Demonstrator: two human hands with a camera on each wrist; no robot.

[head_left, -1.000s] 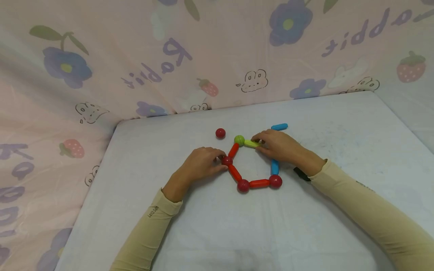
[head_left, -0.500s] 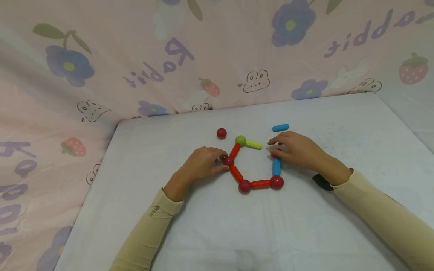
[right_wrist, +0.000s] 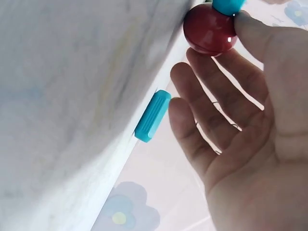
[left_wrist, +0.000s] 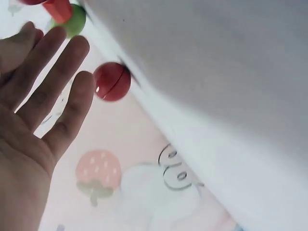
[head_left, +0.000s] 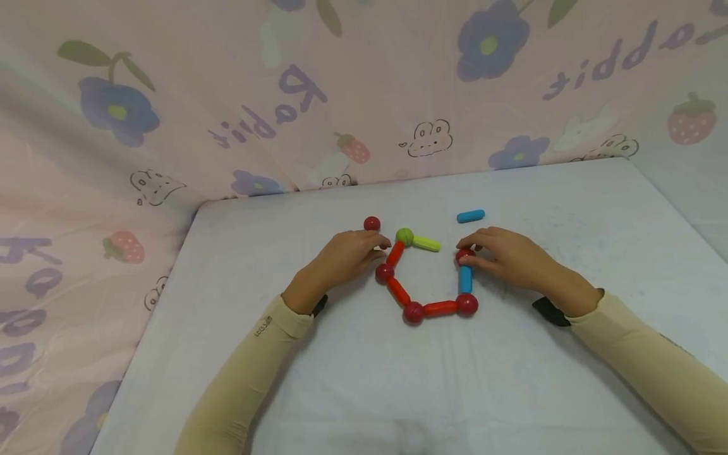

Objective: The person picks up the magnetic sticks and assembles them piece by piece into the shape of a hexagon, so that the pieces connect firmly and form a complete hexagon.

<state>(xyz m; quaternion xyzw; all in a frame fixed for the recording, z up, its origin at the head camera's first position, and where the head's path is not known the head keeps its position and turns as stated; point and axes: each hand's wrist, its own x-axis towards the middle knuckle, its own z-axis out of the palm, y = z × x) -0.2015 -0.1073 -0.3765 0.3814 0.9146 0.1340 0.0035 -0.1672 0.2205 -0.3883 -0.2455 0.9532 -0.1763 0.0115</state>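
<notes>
On the white table lies an unclosed ring of balls and rods. My right hand pinches the red ball at the ring's right end between thumb and fingers. A blue rod joins that ball to another red ball nearer me. My left hand holds nothing; its fingers hover beside the red rod and the green ball. From the green ball a yellow-green rod points right, its far end apart from the pinched ball.
A loose red ball lies just beyond my left fingers. Behind my right hand is a loose blue rod. Near me, red rods and red balls form the ring's left and front sides. A printed cloth hangs behind the table.
My right hand has left the yellow-green rod, moved right and taken the red end ball. The left hand has let go of the left red ball and moved slightly farther from me.
</notes>
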